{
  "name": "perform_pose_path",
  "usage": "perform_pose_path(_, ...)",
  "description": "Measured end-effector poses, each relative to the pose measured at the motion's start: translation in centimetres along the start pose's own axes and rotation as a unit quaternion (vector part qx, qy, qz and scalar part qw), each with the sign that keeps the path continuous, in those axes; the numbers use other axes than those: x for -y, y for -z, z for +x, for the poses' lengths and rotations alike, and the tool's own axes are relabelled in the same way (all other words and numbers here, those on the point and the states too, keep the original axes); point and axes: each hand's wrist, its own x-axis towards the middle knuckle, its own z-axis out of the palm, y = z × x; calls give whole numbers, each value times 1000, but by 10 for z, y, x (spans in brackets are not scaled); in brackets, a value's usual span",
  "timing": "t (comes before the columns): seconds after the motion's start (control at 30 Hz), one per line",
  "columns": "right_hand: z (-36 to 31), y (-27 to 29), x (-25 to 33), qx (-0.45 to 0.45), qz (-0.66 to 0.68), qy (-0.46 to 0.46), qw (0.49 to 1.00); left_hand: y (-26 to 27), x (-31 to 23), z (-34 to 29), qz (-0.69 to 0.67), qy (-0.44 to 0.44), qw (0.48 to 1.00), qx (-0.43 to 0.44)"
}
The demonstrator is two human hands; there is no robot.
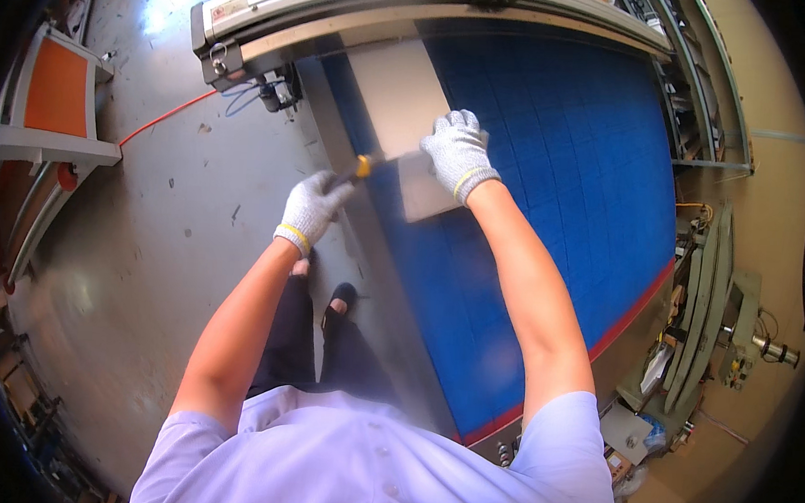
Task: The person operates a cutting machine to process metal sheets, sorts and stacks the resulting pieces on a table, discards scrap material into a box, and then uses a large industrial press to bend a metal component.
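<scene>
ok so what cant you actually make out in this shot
- Tool in the left hand, head view: only a yellow and dark handle shows; its working end is too small to tell.
- Grey sheet: the right hand covers part of it.
- Machine rail: cut off by the top edge.

tool [359,168] mostly hidden in left hand [314,206]; blade end unclear.
</scene>
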Motion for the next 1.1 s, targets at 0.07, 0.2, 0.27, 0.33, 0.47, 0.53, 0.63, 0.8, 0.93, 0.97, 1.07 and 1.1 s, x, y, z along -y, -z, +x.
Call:
perform_pose_path(0.07, 16, 4, -6, -56, -3, 5, 998, 13, -5, 30, -51, 37, 997, -39)
perform_pose_path(0.2, 71, -14, -20, -26, 52, -14, 998, 24, -24, 69, 91, -35, 994, -51)
perform_pose_path(0.27, 83, -17, -23, -29, 67, -20, 997, 35, -32, 72, 147, -85, 985, 6)
perform_pose_path(0.33, 90, -12, -24, -23, 60, -17, 998, 48, -33, 80, 121, -54, 991, 16)
perform_pose_path(0.47, 92, 18, -28, -44, 75, 0, 996, 73, -48, 112, 0, 93, 996, 15)
perform_pose_path(0.53, 104, 10, -39, 37, 141, 35, 989, 77, -55, 127, 16, 88, 995, 41)
perform_pose_path(0.63, 123, 13, -40, 55, 142, -6, 988, 73, -56, 146, 44, 59, 994, 78)
perform_pose_path(0.8, 150, 17, -37, 162, 115, -1, 980, 65, -49, 162, -51, 69, 982, 167)
perform_pose_path(0.93, 135, 68, -34, 239, 149, 91, 955, 92, -41, 135, -108, 149, 943, 278)
perform_pose_path(0.97, 136, 89, -29, 308, 142, 74, 938, 100, -39, 130, -99, 166, 931, 309)
perform_pose_path(1.07, 128, 84, -37, 299, 200, 0, 933, 104, -26, 126, -29, 165, 959, 228)
perform_pose_path(1.1, 131, 75, -43, 258, 195, 8, 946, 101, -24, 128, -2, 125, 971, 206)
